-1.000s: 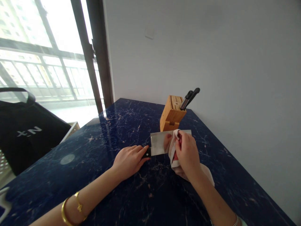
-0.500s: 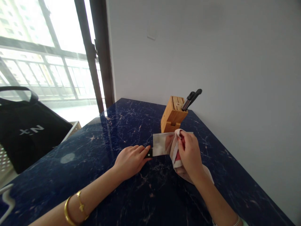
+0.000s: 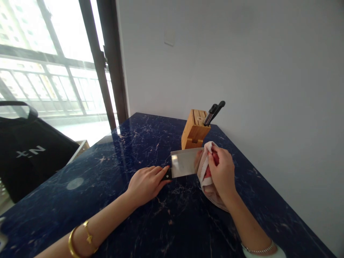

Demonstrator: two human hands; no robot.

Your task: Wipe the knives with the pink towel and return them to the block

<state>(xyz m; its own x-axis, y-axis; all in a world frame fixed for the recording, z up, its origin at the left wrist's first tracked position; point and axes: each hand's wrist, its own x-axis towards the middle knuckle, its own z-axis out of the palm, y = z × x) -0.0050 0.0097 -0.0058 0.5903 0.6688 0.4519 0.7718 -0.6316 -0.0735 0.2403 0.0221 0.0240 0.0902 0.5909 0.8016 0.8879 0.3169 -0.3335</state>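
My left hand (image 3: 149,183) is closed around the black handle of a cleaver (image 3: 184,163), whose broad, shiny blade points right above the table. In my right hand (image 3: 221,170) is a bunched white and red cloth (image 3: 205,179), pinched over the blade's far end, which it hides. Part of the cloth hangs below my fingers. Just behind the blade stands a wooden knife block (image 3: 195,129), with black-handled tools (image 3: 214,113) in its right-hand slots.
The dark blue marbled table (image 3: 113,165) reaches back to a plain wall (image 3: 228,53). At the left, beyond the table edge, is a black bag (image 3: 34,150) beside a window. A white curved object (image 3: 2,234) is partly visible at the lower left.
The cloth and my right hand have slid a little right along the blade, baring more of it. The whole view has shifted slightly.
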